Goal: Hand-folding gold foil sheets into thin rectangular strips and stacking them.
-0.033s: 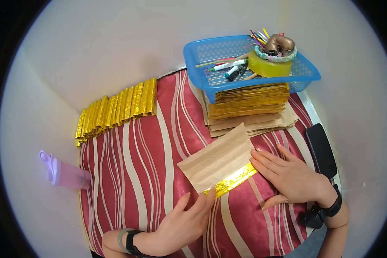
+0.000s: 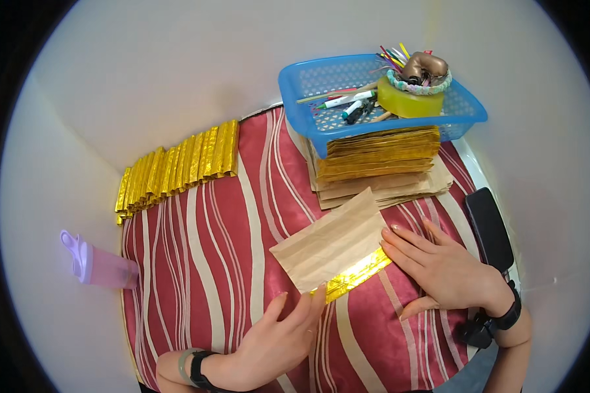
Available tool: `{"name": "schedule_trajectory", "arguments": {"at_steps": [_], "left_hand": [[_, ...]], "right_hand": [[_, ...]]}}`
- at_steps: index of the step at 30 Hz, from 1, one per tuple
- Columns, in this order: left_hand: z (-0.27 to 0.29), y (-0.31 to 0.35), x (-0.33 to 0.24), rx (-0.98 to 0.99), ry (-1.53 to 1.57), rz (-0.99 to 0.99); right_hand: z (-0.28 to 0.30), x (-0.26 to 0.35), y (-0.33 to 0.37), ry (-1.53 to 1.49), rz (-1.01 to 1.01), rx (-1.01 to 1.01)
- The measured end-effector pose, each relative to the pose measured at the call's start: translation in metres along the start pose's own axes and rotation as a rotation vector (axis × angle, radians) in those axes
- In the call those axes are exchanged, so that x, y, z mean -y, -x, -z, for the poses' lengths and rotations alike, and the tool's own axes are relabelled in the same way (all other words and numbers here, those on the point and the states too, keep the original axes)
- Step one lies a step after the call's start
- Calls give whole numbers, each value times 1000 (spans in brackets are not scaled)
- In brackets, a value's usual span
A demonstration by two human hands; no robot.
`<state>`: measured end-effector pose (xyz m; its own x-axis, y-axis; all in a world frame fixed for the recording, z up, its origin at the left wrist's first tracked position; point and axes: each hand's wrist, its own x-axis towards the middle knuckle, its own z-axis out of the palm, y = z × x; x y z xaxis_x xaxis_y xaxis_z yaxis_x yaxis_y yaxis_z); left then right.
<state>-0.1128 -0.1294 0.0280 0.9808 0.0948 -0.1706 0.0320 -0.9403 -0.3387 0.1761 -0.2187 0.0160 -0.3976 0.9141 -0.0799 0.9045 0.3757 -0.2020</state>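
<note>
A tan rectangular paper sheet with a gold foil edge point(image 2: 331, 249) is laid on a red cloth with cream wavy stripes point(image 2: 210, 262). It is pressed at its right end by the flat, open right hand point(image 2: 439, 268) and touched at its lower corner by the fingertips of the open left hand point(image 2: 272, 340); nothing is gripped. A blue plastic mesh basket point(image 2: 308, 82) is set on a stack of gold-edged sheets point(image 2: 380, 157); marker pens point(image 2: 347, 101) and a yellow tape roll point(image 2: 410, 101) are held in it. A row of folded gold foil pieces point(image 2: 177, 167) is ranged at the far left.
</note>
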Motion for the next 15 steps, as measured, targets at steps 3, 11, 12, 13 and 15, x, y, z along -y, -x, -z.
{"name": "schedule_trajectory", "arguments": {"at_steps": [3,11,12,13,15], "left_hand": [[1,2,4,-48,-23,115],[-22,-20,20,-265,133,484],[-22,-23,21,-267,136,481],[-23,-25,22,-280,233,491],[-23,-28,22,-288,334,499]], "right_hand": [[4,9,1,103,-4,-40],[-5,23,-11,-74,181,-278],[-3,27,-9,-207,247,-233],[-4,32,-8,-341,312,-186],[-13,42,-11,-485,402,-113]]}}
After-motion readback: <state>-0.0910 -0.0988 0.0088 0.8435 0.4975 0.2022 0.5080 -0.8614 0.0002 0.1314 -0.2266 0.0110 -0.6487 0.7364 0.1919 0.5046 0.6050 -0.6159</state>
